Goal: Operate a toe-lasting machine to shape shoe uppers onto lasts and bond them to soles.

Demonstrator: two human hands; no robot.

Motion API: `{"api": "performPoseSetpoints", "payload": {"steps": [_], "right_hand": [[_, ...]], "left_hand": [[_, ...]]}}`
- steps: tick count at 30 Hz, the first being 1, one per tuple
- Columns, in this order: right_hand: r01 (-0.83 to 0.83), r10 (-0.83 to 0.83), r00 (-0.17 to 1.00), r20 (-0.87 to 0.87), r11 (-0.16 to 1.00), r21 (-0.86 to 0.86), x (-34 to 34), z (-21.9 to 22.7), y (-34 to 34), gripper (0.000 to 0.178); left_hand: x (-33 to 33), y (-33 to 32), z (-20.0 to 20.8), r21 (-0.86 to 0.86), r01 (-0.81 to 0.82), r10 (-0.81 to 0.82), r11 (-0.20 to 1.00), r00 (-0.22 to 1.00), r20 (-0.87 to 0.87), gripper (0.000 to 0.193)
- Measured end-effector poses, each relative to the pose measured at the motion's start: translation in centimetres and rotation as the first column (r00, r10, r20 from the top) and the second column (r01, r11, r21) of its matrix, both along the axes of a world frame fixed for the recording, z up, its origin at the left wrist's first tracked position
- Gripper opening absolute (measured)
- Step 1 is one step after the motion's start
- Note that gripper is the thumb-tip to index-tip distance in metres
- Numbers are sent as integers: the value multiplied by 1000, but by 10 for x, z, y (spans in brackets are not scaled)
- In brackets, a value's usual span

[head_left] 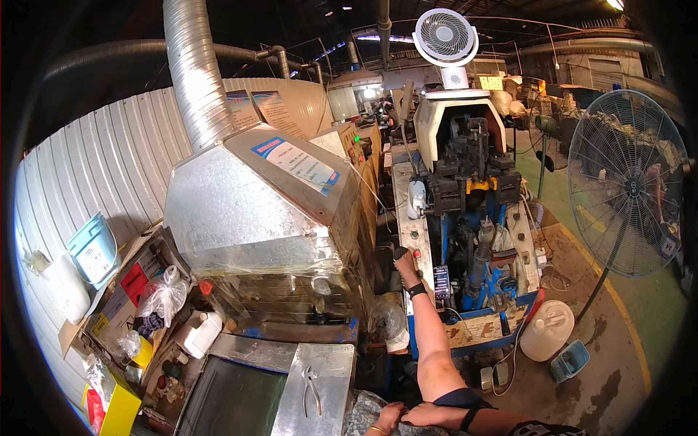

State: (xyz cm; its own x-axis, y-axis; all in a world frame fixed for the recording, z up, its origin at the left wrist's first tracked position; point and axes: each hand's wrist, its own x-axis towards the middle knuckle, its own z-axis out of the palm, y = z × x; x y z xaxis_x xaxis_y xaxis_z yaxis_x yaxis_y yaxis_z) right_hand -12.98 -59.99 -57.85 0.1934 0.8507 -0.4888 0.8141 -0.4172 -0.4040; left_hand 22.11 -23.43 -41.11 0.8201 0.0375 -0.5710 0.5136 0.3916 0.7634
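Observation:
At the lower edge my left hand [388, 416], with a gold bracelet at its wrist, has curled fingers on a grey patterned cloth [363, 416]. Close beside it, my right hand [420, 414] is also closed on the cloth; a black strap circles that arm. The undersides of both hands are hidden. Above them a bare limb [430, 330] with a black band stretches to the machine's white side panel, ending at a dark knob-like shape [400, 252] beside a red button [416, 253]. I cannot tell whose limb it is.
A metal hood [240, 207] stands left, with pliers [312, 389] on a metal plate [331, 363] in front. The machine [476, 189] carries a phone [441, 282]. Right are a white jug [547, 330], a blue basin [570, 361] and a large standing fan [631, 185].

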Motion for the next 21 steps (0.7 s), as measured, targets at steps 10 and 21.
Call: {"api": "performPoseSetpoints", "payload": {"steps": [10, 21], "right_hand": [[116, -116, 993, 10, 993, 17, 40, -41, 51, 32], [113, -113, 994, 6, 993, 20, 109, -52, 74, 33]], "left_hand": [[15, -20, 11, -38, 59, -60, 998, 998, -31, 33], [12, -20, 25, 29, 66, -65, 997, 997, -30, 31]]}}
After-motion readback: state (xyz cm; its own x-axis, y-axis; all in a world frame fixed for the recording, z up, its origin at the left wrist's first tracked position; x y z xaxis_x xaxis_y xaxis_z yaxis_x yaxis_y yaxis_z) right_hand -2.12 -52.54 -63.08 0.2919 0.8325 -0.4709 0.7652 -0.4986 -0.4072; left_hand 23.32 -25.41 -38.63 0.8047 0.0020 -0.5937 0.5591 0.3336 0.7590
